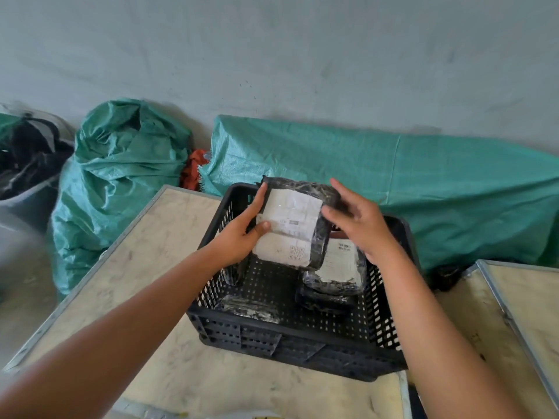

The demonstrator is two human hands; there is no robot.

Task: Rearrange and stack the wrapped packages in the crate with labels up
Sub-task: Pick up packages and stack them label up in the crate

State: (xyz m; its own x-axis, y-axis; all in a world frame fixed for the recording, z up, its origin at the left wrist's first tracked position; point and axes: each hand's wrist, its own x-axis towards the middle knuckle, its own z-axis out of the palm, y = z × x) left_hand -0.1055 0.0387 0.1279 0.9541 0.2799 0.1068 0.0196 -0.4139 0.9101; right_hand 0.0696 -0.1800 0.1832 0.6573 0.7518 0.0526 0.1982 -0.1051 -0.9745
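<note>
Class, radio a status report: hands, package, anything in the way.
Left hand grips labelled package, label up, over crate. Right hand, fingers spread, beside it. Stacked packages below right.

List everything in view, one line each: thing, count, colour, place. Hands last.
crate: one, black, on the near table
held package: one, black wrap, white label up, above the crate
labelled package: one, black wrap, tops the stack at the crate's right
lower package: one, black, under it
near-left package: one, black, on the crate floor
near table: one, pale
right table: one, pale
left sack: one, green, left
long sack: one, green, behind the crate
cloth: one, orange-red, between the sacks
bin: one, grey, far left
left hand: grips the held package
right hand: touches its right side
</note>
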